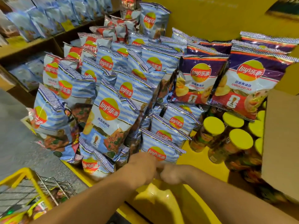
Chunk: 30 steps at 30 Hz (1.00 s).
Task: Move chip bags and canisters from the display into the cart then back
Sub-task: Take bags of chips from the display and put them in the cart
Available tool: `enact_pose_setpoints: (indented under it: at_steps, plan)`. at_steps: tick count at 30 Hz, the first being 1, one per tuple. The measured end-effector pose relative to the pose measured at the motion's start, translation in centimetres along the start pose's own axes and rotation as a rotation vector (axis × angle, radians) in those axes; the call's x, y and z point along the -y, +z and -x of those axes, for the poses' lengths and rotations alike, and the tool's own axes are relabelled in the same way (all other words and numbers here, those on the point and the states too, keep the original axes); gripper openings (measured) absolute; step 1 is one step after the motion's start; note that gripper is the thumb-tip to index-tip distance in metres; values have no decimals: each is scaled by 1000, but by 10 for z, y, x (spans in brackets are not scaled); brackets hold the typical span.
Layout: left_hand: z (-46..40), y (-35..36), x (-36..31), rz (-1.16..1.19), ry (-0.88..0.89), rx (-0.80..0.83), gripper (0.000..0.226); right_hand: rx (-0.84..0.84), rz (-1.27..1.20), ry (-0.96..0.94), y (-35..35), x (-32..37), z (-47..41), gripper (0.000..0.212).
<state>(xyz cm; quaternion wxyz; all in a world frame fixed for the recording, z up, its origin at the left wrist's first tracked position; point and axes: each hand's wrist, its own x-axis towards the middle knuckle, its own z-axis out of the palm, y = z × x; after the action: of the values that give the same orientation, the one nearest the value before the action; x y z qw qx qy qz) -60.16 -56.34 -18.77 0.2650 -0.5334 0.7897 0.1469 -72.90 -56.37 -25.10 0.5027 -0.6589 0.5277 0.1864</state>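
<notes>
Blue-striped Lay's chip bags point(111, 113) are stacked on the yellow display point(191, 159), with purple garlic-butter bags point(242, 81) to their right. Yellow-lidded canisters point(241, 139) stand below the purple bags. My left hand point(142, 168) and my right hand point(173, 173) meet knuckle to knuckle just under the front blue bag point(160, 152). Both hands are blurred with curled fingers. The left hand overlaps that bag's lower edge, and I cannot see whether either hand holds it. The yellow wire cart point(32, 191) sits at the lower left with snack packs inside.
A brown cardboard box point(279, 143) stands at the right edge beside the canisters. Shelves of pale blue bags point(40, 21) run along the back left. Grey floor point(14, 135) lies between the cart and the display.
</notes>
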Motion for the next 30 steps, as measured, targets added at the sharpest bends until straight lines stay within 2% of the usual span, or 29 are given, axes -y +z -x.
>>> enact_pose_setpoints:
  at_steps: [1, 2, 5, 8, 11, 14, 21, 24, 27, 30]
  plan:
    - [3, 6, 2, 10, 14, 35, 36, -86, 10, -25, 2, 3, -2, 46]
    - [7, 10, 5, 21, 34, 51, 38, -83, 40, -25, 0, 5, -5, 51]
    - [21, 14, 20, 105, 85, 27, 39, 47, 162, 16, -7, 22, 6, 46]
    - [48, 8, 34, 144, 109, -1, 36, 160, -51, 75, -12, 50, 28, 17]
    - [83, 1, 51, 205, 104, -42, 30, 167, -140, 51, -19, 94, 61, 31]
    - [122, -1, 75, 356, 50, -105, 16, 86, -102, -42, -25, 142, 92, 31]
    - [235, 16, 140, 463, -149, -313, 25, -125, -32, -266, 15, 251, 133, 21]
    - [288, 29, 161, 469, -248, -399, 24, -132, -45, -370, 46, 294, 139, 15]
    - [348, 54, 185, 507, -357, -432, 36, -127, -17, -461, 86, 343, 146, 16]
    - [406, 79, 203, 543, -464, -478, 29, -98, 27, -538, 127, 385, 154, 17]
